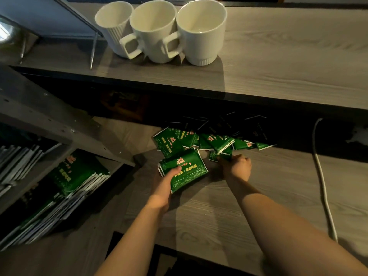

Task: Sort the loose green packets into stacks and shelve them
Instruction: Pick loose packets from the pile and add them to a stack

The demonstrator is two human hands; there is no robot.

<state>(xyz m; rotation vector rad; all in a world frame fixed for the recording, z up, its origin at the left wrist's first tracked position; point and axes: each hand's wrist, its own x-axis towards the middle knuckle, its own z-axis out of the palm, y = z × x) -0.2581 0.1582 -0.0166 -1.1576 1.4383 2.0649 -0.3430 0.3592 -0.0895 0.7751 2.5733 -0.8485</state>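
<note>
Two hands working, gathering step under way. Left hand (165, 183) fingers curled under a small held stack (184, 169) of green packets, thumb clamped on top, stack lifted just off the lower counter (219, 216). Right hand (238, 166) fingers bent down onto a loose packet (220, 155) at the near edge of the loose pile (209, 141); looks like a pinch, fingertips partly hidden. Pile spread along the counter's back edge, partly in shadow under the upper shelf (278, 66). Shelved stacks (77, 176) already standing in the rack (49, 116) at left. Next move probably: lift pinched packet, square onto held stack, same face up. Both forearms extended forward, left wrist turned inward, right wrist dipped, palm down. Three white mugs (159, 30) on upper shelf, white cable (324, 186) at right, untouched.
</note>
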